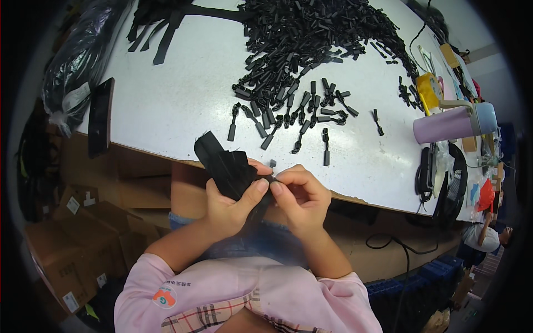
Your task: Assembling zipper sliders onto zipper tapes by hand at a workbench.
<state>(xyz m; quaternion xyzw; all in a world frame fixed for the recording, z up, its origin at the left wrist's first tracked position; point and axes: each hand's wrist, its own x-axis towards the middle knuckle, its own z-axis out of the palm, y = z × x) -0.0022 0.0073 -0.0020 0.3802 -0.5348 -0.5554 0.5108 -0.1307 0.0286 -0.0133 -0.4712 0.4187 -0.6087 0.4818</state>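
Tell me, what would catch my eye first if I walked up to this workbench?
Most likely the big heap of small black pull tabs spread over the far middle of the white table, thinning into loose pieces toward the near edge. Just in front of that edge, the left hand grips a bundle of black strips while the right hand pinches a small piece against it. A lilac flask lies at the table's right.

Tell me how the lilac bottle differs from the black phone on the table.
The lilac bottle is a rounded cylinder with a pale blue cap; the black phone is a flat dark slab. The bottle lies at the table's right end among clutter; the phone lies at the left end, overhanging the edge. Both rest on the white table, and neither hand touches them.
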